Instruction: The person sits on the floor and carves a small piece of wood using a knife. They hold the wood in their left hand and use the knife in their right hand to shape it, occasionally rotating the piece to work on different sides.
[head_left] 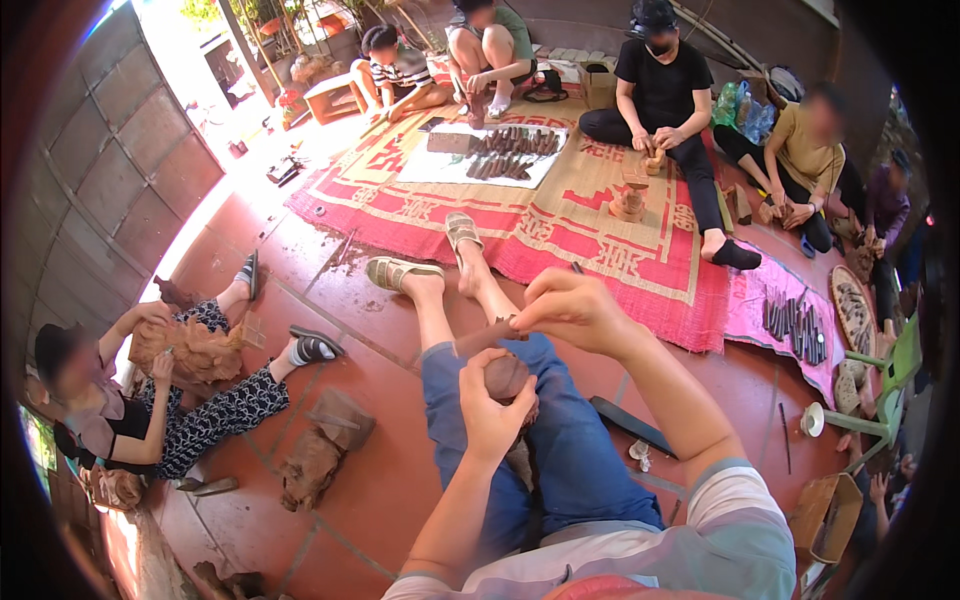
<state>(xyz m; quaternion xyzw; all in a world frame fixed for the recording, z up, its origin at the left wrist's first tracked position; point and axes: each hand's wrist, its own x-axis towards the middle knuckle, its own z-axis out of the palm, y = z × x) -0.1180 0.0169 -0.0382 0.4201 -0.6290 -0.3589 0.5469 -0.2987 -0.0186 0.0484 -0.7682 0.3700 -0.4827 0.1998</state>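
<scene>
While left fingers (476, 388) and right fingers (558, 306) grip brown pieces (507, 376), a basket (836, 298) holds objects (855, 310).

So we're on one head-worn fisheye, tipped down over our own left hand (492, 415) and right hand (580, 318) pretty close up, facing out across the tiled floor (385, 440) to the mat (540, 215) farther off, edges bending toward the rim.

The lump (506, 377) is brown — the patterned mat (545, 212) pinkish-red and tan.
</scene>
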